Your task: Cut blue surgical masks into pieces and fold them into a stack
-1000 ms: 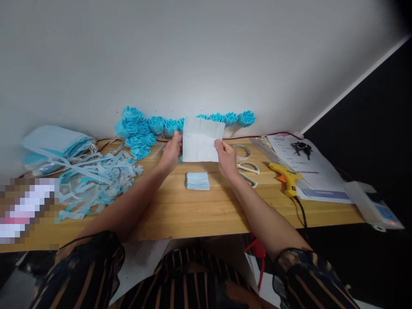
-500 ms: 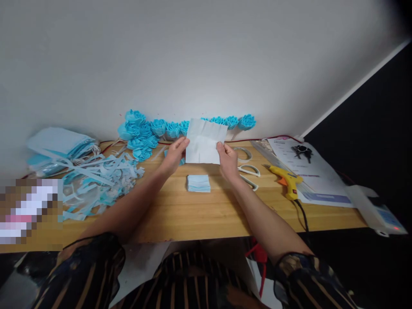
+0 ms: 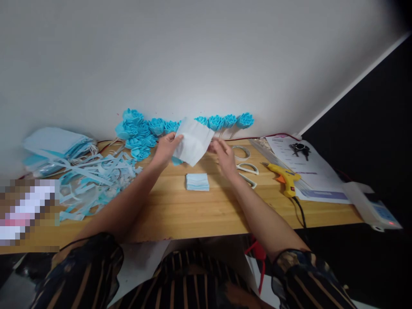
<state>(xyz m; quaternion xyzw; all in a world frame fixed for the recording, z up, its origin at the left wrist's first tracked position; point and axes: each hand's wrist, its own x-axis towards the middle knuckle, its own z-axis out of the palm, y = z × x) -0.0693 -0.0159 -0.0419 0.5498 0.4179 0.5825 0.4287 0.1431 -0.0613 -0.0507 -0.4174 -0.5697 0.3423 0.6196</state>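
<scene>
A pale, nearly square sheet (image 3: 193, 141) is held up tilted above the table, one corner pointing down. My left hand (image 3: 167, 148) pinches its left edge, thumb on the near face. Close to the sheet's right corner is my right hand (image 3: 222, 155), its fingers bent and slightly blurred; whether they touch the sheet is unclear. Below the hands, a small stack of light blue pieces (image 3: 197, 182) lies on the wooden table (image 3: 193, 214).
Blue fabric flowers (image 3: 140, 135) line the wall. Cut strips (image 3: 99, 180) and folded masks (image 3: 58, 143) lie left. On the right are white-handled scissors (image 3: 247, 168), a tape roll (image 3: 241, 152), a yellow glue gun (image 3: 288, 182), printed papers (image 3: 322, 182) and keys (image 3: 301, 149).
The sheet has turned from upright to tilted and shifted slightly left with my left hand. My right hand has loosened from its right edge and moved slightly away.
</scene>
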